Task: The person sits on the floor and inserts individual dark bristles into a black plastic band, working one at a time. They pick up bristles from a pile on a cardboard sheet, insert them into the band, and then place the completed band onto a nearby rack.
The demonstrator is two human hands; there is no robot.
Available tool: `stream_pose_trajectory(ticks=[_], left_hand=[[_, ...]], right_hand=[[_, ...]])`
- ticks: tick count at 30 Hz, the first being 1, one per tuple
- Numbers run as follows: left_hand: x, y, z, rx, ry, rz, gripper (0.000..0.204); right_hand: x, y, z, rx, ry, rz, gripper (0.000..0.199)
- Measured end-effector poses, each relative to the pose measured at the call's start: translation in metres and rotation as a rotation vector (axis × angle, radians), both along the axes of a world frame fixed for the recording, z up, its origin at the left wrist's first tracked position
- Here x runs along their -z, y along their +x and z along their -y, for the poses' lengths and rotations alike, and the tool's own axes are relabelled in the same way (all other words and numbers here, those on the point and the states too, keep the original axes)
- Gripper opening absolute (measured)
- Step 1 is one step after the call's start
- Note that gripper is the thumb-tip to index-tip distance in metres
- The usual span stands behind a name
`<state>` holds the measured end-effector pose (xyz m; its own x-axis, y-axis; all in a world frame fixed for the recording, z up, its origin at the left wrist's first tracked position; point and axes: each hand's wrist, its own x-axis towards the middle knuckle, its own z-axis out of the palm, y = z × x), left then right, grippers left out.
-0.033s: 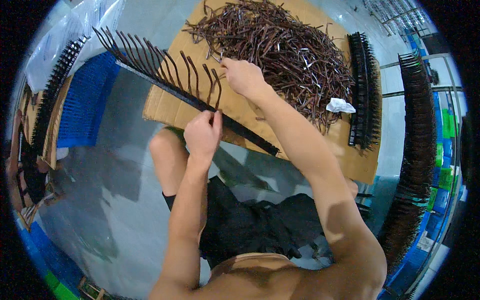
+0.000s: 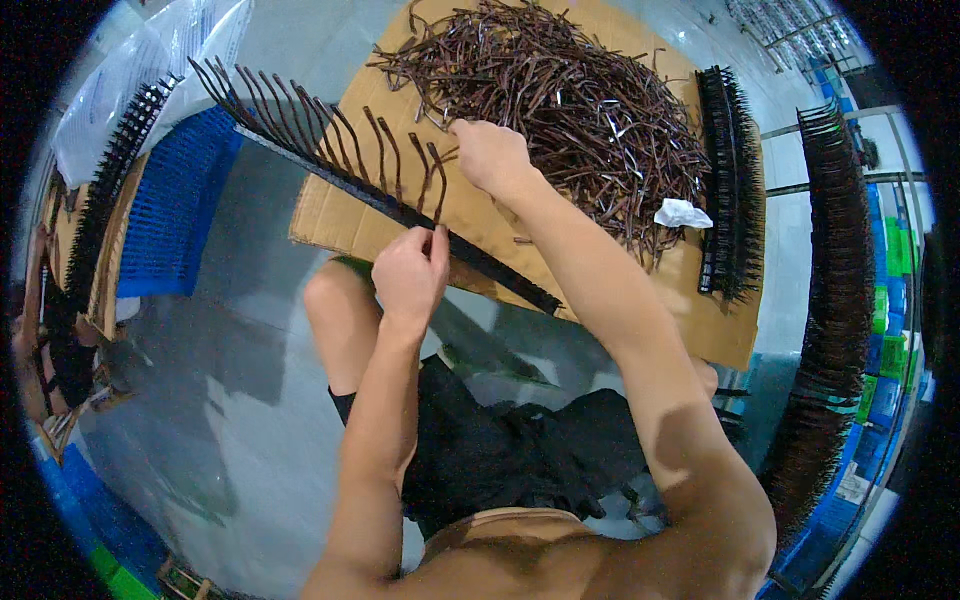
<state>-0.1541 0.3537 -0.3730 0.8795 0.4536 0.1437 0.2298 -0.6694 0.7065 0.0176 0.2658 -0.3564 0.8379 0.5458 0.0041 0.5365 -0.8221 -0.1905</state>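
A long black slotted bar (image 2: 500,270) slants across in front of me. Thin brown strips with bent ends, like eyeglass temples (image 2: 388,150), stand in a row along its upper left part. My left hand (image 2: 408,270) pinches with thumb and forefinger at the bar, by the foot of the last standing temple (image 2: 440,185). My right hand (image 2: 490,158) is closed at the left edge of a big loose pile of such temples (image 2: 570,110). A thin brown piece shows beside its fingertips; whether they grip it is hard to see.
The pile lies on a brown cardboard sheet (image 2: 330,215) with a crumpled white tissue (image 2: 682,213). Filled black bars (image 2: 728,180) stand at its right side. A long dark row of strips (image 2: 835,300) runs farther right. At left are a blue crate (image 2: 175,200) and another filled bar (image 2: 105,180).
My right hand has shifted very slightly to the right and down. My left hand and the bar have moved only a hair in the picture.
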Motion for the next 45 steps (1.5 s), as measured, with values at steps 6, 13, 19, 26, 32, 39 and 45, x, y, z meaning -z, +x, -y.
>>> stream_pose_trajectory(ticks=[6, 13, 19, 26, 32, 39, 45], left_hand=[[0.005, -0.003, 0.013, 0.070, 0.057, 0.049, 0.021], [0.011, 0.001, 0.014, 0.082, 0.120, 0.178, 0.011], [0.011, 0.002, 0.015, 0.102, 0.099, 0.190, 0.012], [0.006, 0.001, 0.016, 0.119, 0.082, 0.170, 0.009], [0.014, -0.003, 0.010, 0.063, 0.168, 0.072, 0.015], [0.008, 0.001, 0.010, 0.057, -0.078, 0.034, 0.022], [0.007, -0.005, 0.019, 0.122, -0.067, 0.112, 0.017]], right_hand=[[0.010, -0.005, 0.035, -0.213, 0.146, 0.205, 0.015], [-0.006, -0.091, 0.050, 0.216, 0.928, -0.588, 0.013], [0.002, -0.109, 0.043, 0.318, 1.032, -0.492, 0.015], [-0.001, -0.117, 0.042, 0.239, 0.961, -0.333, 0.017], [-0.019, -0.100, 0.049, -0.026, 0.567, -0.342, 0.021], [0.000, -0.022, 0.143, 0.109, -0.054, 0.292, 0.021], [0.001, -0.019, 0.142, -0.051, -0.183, 0.246, 0.026]])
